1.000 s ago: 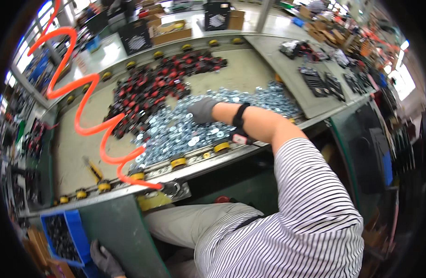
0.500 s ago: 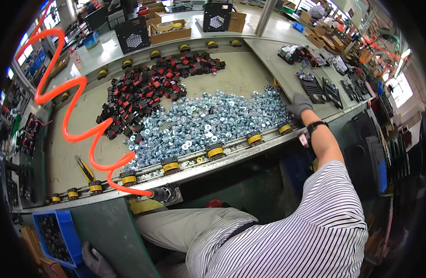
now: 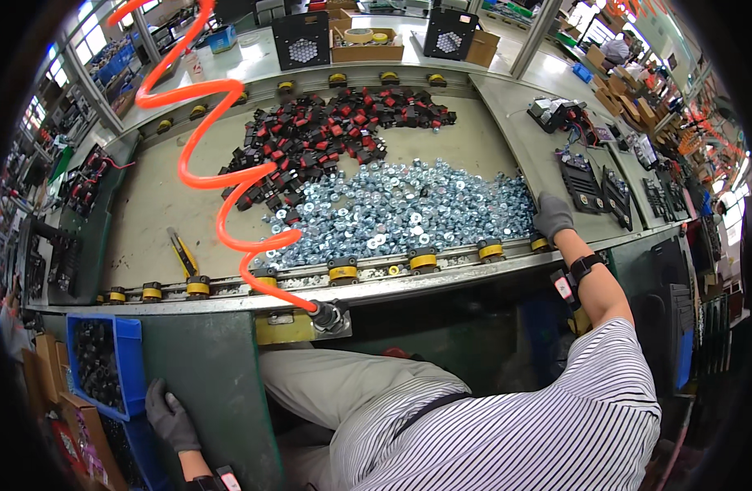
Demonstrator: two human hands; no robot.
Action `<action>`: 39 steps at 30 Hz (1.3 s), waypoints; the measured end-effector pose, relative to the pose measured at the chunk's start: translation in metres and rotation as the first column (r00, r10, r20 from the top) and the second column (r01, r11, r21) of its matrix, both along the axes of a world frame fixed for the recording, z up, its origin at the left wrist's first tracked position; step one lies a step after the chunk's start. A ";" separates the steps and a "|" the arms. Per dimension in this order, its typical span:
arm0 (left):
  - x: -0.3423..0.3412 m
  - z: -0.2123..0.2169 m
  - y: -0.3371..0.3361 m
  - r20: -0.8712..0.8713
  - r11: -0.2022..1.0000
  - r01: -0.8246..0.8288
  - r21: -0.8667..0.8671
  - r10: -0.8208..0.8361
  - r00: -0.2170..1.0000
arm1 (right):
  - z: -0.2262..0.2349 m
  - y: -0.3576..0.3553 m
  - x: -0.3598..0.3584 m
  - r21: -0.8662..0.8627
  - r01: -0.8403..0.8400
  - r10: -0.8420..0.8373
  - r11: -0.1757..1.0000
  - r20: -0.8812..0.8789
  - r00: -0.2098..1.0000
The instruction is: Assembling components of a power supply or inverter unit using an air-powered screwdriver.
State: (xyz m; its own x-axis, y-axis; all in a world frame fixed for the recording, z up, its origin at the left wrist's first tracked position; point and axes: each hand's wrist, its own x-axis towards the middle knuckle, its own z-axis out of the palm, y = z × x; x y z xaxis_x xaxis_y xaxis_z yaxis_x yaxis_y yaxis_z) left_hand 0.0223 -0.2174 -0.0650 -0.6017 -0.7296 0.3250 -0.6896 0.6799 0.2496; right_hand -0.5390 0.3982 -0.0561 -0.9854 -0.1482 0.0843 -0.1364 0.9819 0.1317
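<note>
My left hand point(image 3: 171, 416), in a grey glove, lies with fingers extended on the dark green panel point(image 3: 208, 360), beside a blue bin point(image 3: 132, 368) of small black parts. My right hand point(image 3: 553, 215), gloved likewise, rests at the near corner of the grey side board point(image 3: 515, 123). Its fingers look loosely extended and seem to hold nothing, though their undersides are hidden. Just left of it a wide heap of shiny screws point(image 3: 409, 209) spreads over the pale worktop point(image 3: 147, 221). Black and red switch-like parts point(image 3: 310, 143) are piled behind the screws.
A coiled orange air hose point(image 3: 204, 176) hangs across the worktop's left side to a fitting point(image 3: 331, 315) at the front edge. A yellow utility knife point(image 3: 182, 252) lies near left. Yellow rollers point(image 3: 343, 268) line the rail. Black brackets point(image 3: 585, 192) lie on the side board.
The view has shifted, so the worktop sits further right. More of my left forearm shows beside the bin. My right hand stays by the side board's corner.
</note>
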 end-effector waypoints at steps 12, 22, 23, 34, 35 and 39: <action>0.001 -0.001 0.000 -0.046 1.000 0.012 0.021 -0.011 0.999 | 0.031 -0.199 0.084 -0.522 -0.385 0.554 0.761 0.214 0.805; 0.004 0.000 0.002 -0.025 0.998 0.066 -0.011 -0.066 0.998 | 0.061 -0.097 0.026 -0.518 -0.174 0.112 0.838 -0.148 0.983; 0.003 0.000 0.002 -0.019 0.998 0.061 -0.011 -0.061 0.998 | 0.055 -0.081 0.022 -0.507 -0.037 -0.015 0.861 -0.098 0.995; -0.121 0.059 0.033 -0.034 0.928 0.351 -0.129 -0.358 0.933 | 0.011 -0.167 0.031 -0.689 -0.024 0.393 0.724 0.383 0.836; -0.142 0.060 0.040 -0.069 0.911 0.407 -0.070 -0.411 0.909 | 0.010 -0.185 0.031 -0.702 -0.026 0.412 0.712 0.388 0.824; -0.225 0.048 0.062 -0.100 0.813 0.582 -0.014 -0.580 0.808 | 0.006 -0.252 0.028 -0.803 0.017 0.539 0.596 0.415 0.733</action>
